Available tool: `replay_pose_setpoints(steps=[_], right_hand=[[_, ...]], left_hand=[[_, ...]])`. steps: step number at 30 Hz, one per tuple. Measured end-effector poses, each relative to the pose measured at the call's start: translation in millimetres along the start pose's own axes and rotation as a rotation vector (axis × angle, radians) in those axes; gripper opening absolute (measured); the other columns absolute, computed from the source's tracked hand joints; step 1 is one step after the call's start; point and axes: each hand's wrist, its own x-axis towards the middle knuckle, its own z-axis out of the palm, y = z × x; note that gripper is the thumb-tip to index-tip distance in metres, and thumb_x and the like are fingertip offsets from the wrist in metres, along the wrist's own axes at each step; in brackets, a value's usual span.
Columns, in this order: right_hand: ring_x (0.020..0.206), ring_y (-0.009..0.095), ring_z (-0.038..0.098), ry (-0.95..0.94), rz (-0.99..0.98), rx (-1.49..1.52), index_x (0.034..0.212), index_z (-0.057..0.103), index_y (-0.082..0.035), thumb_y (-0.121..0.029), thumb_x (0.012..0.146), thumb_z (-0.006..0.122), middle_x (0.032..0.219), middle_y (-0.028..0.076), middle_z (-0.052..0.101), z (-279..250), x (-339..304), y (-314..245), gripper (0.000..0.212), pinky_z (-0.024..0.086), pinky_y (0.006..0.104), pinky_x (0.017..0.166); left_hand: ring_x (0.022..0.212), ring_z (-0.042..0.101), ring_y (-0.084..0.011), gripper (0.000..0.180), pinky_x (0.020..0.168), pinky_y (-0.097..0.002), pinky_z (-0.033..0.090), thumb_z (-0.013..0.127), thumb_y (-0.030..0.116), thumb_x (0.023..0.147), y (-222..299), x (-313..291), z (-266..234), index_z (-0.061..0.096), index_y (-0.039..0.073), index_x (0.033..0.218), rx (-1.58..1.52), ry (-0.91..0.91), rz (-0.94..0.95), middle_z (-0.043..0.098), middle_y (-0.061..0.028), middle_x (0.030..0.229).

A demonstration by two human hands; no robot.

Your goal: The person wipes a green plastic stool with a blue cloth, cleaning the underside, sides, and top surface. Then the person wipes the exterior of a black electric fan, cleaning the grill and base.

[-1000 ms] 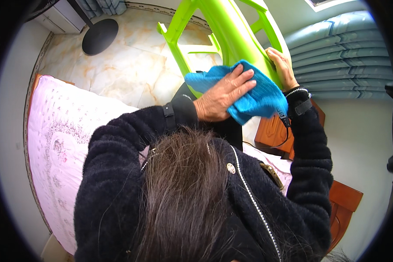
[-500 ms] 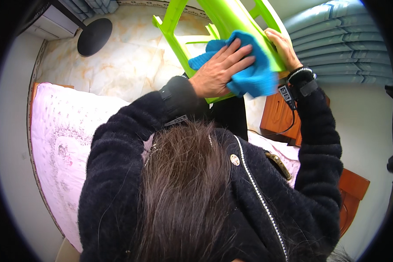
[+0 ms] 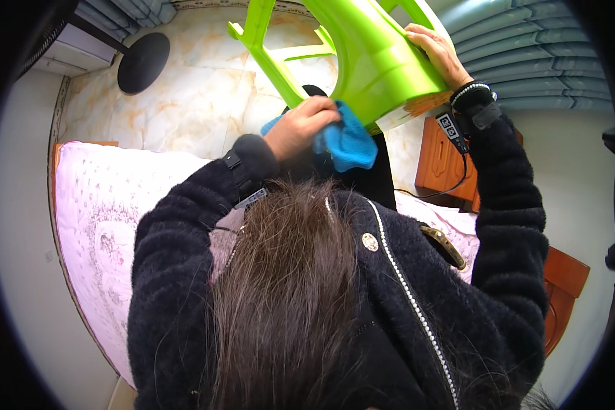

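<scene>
Left hand (image 3: 302,127) grips bunched blue fabric cloth (image 3: 349,145), right hand (image 3: 437,55) grips edge of glossy lime-green legged plastic stool (image 3: 376,65), judged light, stiff, slippery, best held there.

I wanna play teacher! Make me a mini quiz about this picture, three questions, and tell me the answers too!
1. Which hand holds the blue cloth?
2. True or false: the right hand touches the plastic stool.
3. The round base on the floor is: A) red, B) black, C) yellow?

Key: 1. The left hand. 2. True. 3. B.
</scene>
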Motion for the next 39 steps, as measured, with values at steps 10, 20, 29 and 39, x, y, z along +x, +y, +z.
replay_pose_setpoints(steps=[10,20,29,39], right_hand=[[0.082,0.013,0.059,0.049,-0.056,-0.068,0.101,0.06,0.0,-0.029,0.096,0.046,0.09,0.006,0.062,0.5,-4.3,-2.7,0.033,0.047,0.0253,0.078],[0.08,0.006,0.052,0.017,0.007,0.047,0.102,0.061,-0.004,-0.025,0.099,0.048,0.087,-0.002,0.057,5.8,-3.5,-7.6,0.025,0.043,0.0218,0.074],[0.081,0.007,0.053,0.029,-0.006,0.013,0.103,0.061,-0.003,-0.026,0.098,0.048,0.087,0.0,0.058,5.1,-5.6,-6.8,0.027,0.044,0.0221,0.075],[0.079,0.008,0.056,0.048,-0.027,-0.031,0.103,0.061,-0.002,-0.028,0.099,0.047,0.087,0.001,0.061,1.2,-6.3,1.1,0.03,0.045,0.0228,0.073]], left_hand=[[0.095,0.064,-0.0284,0.035,0.082,-0.0339,0.054,0.076,-0.004,0.069,7.8,45.0,16.6,0.067,0.006,0.102,-0.17,0.193,0.083,0.061,-0.0105,0.103],[0.092,0.065,-0.0353,0.026,0.077,-0.0396,0.054,0.064,-0.005,0.076,-39.1,-29.1,-5.4,0.064,0.009,0.098,0.084,-0.08,-0.393,0.062,-0.0131,0.101],[0.087,0.066,-0.0347,0.032,0.073,-0.0404,0.056,0.068,0.0,0.074,-8.9,61.8,-67.3,0.062,0.014,0.102,0.357,0.336,-0.26,0.061,-0.0095,0.1],[0.108,0.057,-0.0327,0.034,0.098,-0.0391,0.046,0.072,0.017,0.081,36.1,69.6,-12.2,0.062,0.003,0.11,-0.232,0.218,-0.128,0.055,-0.0158,0.112]])
